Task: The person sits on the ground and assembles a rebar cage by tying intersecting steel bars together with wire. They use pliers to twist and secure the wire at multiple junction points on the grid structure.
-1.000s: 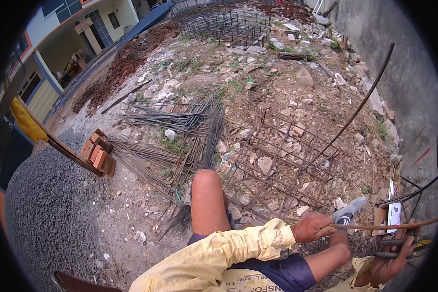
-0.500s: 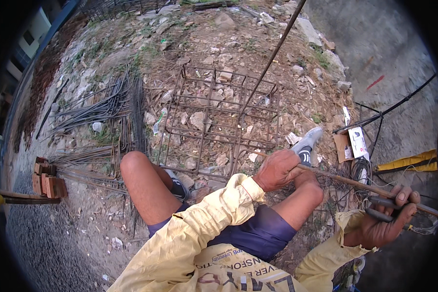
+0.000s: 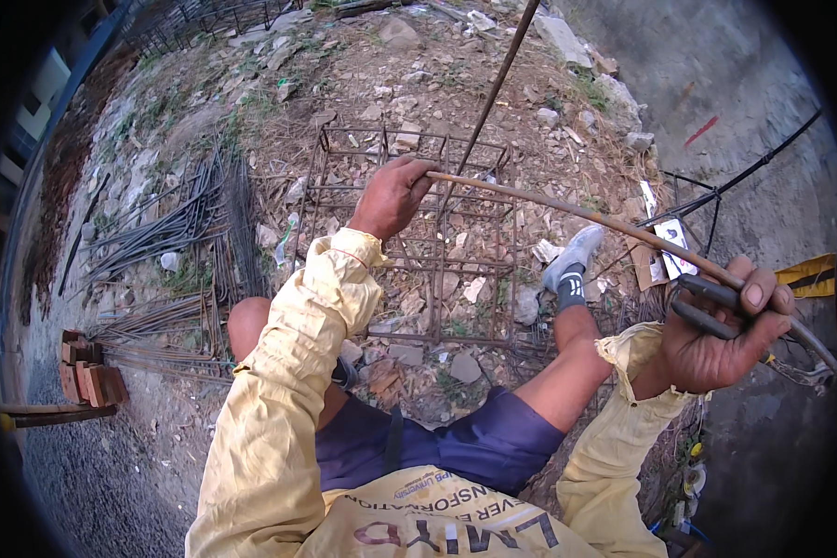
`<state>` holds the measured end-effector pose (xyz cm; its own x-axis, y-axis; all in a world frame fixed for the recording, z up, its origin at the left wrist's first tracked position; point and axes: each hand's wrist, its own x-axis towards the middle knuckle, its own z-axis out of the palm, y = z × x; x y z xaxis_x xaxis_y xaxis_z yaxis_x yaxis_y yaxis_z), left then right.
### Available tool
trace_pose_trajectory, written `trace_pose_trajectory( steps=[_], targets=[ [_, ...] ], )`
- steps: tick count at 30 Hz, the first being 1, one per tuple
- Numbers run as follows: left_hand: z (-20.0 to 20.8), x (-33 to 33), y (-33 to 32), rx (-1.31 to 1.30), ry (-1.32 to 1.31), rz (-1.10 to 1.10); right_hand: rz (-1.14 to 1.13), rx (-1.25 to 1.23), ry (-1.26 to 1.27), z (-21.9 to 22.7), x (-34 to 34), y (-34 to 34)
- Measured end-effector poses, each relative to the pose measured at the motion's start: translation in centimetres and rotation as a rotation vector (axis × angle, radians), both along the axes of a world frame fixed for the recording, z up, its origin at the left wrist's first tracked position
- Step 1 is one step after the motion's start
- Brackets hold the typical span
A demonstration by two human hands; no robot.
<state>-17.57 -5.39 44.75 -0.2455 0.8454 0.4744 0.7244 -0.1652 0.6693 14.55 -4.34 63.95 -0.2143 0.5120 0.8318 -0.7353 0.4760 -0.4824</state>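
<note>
My left hand is closed around the near-left end of a thin rusty steel rod, above the rebar cage. The rod slants down to the right and passes by the fingers of my right hand. That hand is closed on a pair of dark-handled pliers, and the rod lies against its fingers. Past this hand the rod's far-right end curves downward. Under my left hand, a rectangular rebar cage of rusty bars lies on the rubble, partly hidden by my arm.
Bundles of thin bars lie at left, with red bricks nearer. A long dark bar rises from the cage. At right are a small carton, a black metal frame and a yellow strip. My feet flank the cage.
My left hand has moved up and left to above the cage, still on the rod. The rod's left end has risen. My right hand has shifted slightly left and up with the pliers.
</note>
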Motion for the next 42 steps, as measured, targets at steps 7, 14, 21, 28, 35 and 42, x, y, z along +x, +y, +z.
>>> trace_pose_trajectory(
  steps=[7,14,21,28,35,42],
  targets=[
    [-2.2,-1.9,2.6,-0.033,0.027,0.089,-0.194,-0.196,0.103,-3.6,-1.7,2.4],
    [-5.5,-1.9,3.5,-0.082,0.042,0.033,-0.304,-0.383,0.115,-7.9,-0.1,3.9],
    [-9.3,-1.0,4.9,-0.15,-0.005,-0.026,-0.267,-0.461,0.111,-10.0,-0.3,4.9],
    [-13.4,0.8,5.7,-0.314,-0.11,-0.065,-0.222,-0.482,-0.036,-10.1,-3.8,7.7],
    [-19.8,-0.9,4.0,-0.632,0.023,-0.062,-0.136,-0.454,-0.254,-8.9,-8.9,8.8],
    [-20.8,-0.1,3.7,-0.867,0.199,-0.082,-0.024,-0.348,-0.411,-9.4,-11.2,10.8]
  ],
)
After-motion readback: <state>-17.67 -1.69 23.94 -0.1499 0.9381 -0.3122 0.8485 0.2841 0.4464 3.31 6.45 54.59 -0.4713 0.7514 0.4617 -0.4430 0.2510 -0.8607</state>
